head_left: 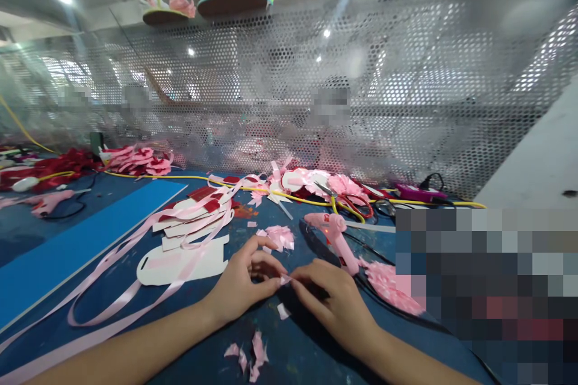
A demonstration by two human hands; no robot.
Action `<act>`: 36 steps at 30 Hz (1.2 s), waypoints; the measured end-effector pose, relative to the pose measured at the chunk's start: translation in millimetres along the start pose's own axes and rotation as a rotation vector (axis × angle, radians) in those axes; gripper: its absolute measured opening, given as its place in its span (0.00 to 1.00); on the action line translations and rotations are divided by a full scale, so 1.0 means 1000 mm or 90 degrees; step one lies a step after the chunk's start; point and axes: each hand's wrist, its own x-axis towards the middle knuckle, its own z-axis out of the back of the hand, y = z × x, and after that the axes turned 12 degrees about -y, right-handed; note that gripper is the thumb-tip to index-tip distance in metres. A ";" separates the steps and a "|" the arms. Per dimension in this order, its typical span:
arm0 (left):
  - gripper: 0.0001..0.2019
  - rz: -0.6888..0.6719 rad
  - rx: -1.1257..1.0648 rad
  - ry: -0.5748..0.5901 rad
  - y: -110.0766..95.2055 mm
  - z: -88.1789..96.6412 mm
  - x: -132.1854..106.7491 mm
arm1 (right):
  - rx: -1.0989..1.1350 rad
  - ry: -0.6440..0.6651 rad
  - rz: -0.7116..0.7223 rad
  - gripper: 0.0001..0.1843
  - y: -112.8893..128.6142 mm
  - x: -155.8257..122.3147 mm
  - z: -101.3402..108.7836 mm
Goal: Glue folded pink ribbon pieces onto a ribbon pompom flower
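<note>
Both hands meet over the middle of the blue tabletop (198, 325). Between their fingertips is a small pink ribbon piece (285, 279). My left hand (246, 277) pinches it from the left with thumb and fingers. From the right, my right hand (332, 292) pinches the same piece. Just below them lies a pale ribbon scrap (283, 311). Several folded pink pieces (258, 356) lie nearer to me. Beyond my left fingers sits a pink ribbon cluster (280, 237). A pink glue gun (336, 234) stands behind my right hand.
White cut-out shapes (180, 266) and a long pink ribbon (112, 261) lie left, near a blue board (90, 246). Scissors (326, 190), a yellow cord (298, 197) and ribbon heaps line the back, before a perforated metal screen (271, 84). A pink petalled piece (391, 286) lies right.
</note>
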 end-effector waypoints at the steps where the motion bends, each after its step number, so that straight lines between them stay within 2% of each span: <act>1: 0.18 0.000 0.004 0.000 0.000 0.000 0.000 | 0.001 -0.002 -0.002 0.10 0.000 0.000 0.000; 8: 0.18 0.003 0.010 0.002 -0.002 0.000 -0.001 | -0.004 -0.004 0.015 0.10 -0.001 -0.001 0.000; 18: 0.17 -0.033 0.042 0.014 -0.003 -0.001 -0.002 | -0.028 0.005 0.088 0.08 -0.004 -0.004 -0.003; 25: 0.16 -0.091 0.118 0.025 -0.004 -0.006 -0.008 | -0.074 0.002 0.149 0.08 -0.002 -0.006 -0.006; 36: 0.17 -0.169 0.204 0.050 0.002 -0.007 -0.012 | -0.147 -0.006 0.158 0.07 -0.001 -0.009 -0.007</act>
